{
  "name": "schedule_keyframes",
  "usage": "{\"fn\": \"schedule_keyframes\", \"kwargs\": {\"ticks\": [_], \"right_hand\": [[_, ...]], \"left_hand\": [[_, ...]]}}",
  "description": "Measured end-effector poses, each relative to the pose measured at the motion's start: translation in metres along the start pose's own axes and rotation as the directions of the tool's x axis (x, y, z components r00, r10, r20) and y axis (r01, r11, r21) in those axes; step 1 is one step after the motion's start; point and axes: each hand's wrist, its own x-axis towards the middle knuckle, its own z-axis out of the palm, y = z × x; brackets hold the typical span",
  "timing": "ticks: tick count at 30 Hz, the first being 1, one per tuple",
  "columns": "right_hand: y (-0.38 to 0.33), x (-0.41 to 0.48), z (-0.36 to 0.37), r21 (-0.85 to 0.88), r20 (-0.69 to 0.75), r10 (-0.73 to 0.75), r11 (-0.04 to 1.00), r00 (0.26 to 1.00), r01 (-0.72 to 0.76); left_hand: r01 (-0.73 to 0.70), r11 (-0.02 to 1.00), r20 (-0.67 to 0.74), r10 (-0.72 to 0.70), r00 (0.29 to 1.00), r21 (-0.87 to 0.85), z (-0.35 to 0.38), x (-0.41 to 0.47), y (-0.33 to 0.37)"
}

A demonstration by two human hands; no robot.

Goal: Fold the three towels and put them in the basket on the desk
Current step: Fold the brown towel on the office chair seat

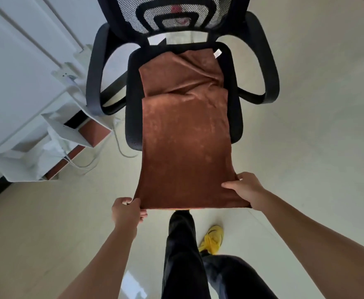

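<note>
A brown towel stretches from the seat of a black office chair towards me, doubled over lengthwise. My left hand pinches its near left corner. My right hand grips its near right corner. The near edge hangs in the air above the floor, pulled taut between both hands. Behind it on the seat lies more brown towel, rumpled, with a white label at its far right corner. Neither basket nor desk is in view.
White paper bags and a white cable stand on the floor at the left, by a white cabinet. My legs in dark trousers and a yellow shoe are below the towel. Pale floor lies to the right.
</note>
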Motion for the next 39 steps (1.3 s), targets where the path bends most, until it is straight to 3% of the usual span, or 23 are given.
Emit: {"fn": "schedule_keyframes", "kwargs": {"ticks": [4, 7, 9, 12, 14, 16, 17, 18, 21, 24, 27, 29, 32, 39], "right_hand": [[0.007, -0.019, -0.008, -0.024, 0.034, 0.031, 0.999, 0.999, -0.030], [-0.012, -0.022, -0.018, 0.226, -0.093, -0.050, 0.972, 0.994, 0.070], [-0.037, -0.016, -0.029, 0.461, -0.151, -0.075, 0.877, 0.986, 0.137], [-0.085, -0.007, -0.052, 0.747, -0.082, -0.027, 0.660, 0.996, 0.079], [-0.115, 0.001, -0.068, 0.865, 0.010, -0.054, 0.502, 0.998, 0.019], [-0.138, 0.012, -0.080, 0.910, 0.072, -0.157, 0.415, 0.985, 0.000], [-0.144, 0.020, -0.084, 0.907, 0.073, -0.204, 0.420, 0.976, 0.020], [-0.154, 0.032, -0.086, 0.869, 0.042, -0.227, 0.488, 0.973, 0.076], [-0.181, 0.061, -0.085, 0.554, -0.195, -0.246, 0.771, 0.949, 0.314], [-0.207, 0.084, -0.081, 0.378, -0.297, -0.232, 0.862, 0.926, 0.337], [-0.230, 0.111, -0.083, 0.167, -0.445, -0.207, 0.937, 0.871, 0.307], [-0.244, 0.123, -0.087, 0.011, -0.495, -0.257, 0.953, 0.830, 0.302], [-0.269, 0.141, -0.091, -0.050, -0.497, -0.305, 0.945, 0.813, 0.324], [-0.319, 0.213, -0.090, 0.005, -0.472, -0.282, 0.947, 0.835, 0.323]], "left_hand": [[-0.006, 1.000, -0.020, 0.006, 1.000, -0.024, -0.008, -0.013, -0.006], [-0.099, 0.989, 0.001, 0.100, 0.995, -0.107, -0.006, -0.020, 0.019], [-0.177, 0.966, 0.038, 0.188, 0.982, -0.187, -0.004, -0.023, 0.050], [-0.224, 0.931, 0.113, 0.265, 0.958, -0.288, 0.000, -0.020, 0.104], [-0.224, 0.915, 0.171, 0.294, 0.940, -0.336, 0.004, -0.009, 0.139], [-0.238, 0.906, 0.253, 0.336, 0.907, -0.350, 0.010, 0.006, 0.170], [-0.265, 0.906, 0.295, 0.365, 0.883, -0.330, 0.012, 0.012, 0.181], [-0.297, 0.911, 0.332, 0.384, 0.862, -0.285, 0.017, 0.025, 0.195], [-0.477, 0.879, 0.320, 0.453, 0.832, -0.002, 0.029, 0.059, 0.226], [-0.586, 0.780, 0.287, 0.522, 0.803, 0.221, 0.044, 0.090, 0.259], [-0.642, 0.698, 0.260, 0.587, 0.767, 0.317, 0.061, 0.111, 0.292], [-0.647, 0.693, 0.246, 0.599, 0.762, 0.318, 0.070, 0.119, 0.311], [-0.576, 0.795, 0.264, 0.523, 0.810, 0.190, 0.083, 0.137, 0.338], [-0.387, 0.922, 0.240, 0.376, 0.895, -0.003, 0.122, 0.197, 0.374]]}}
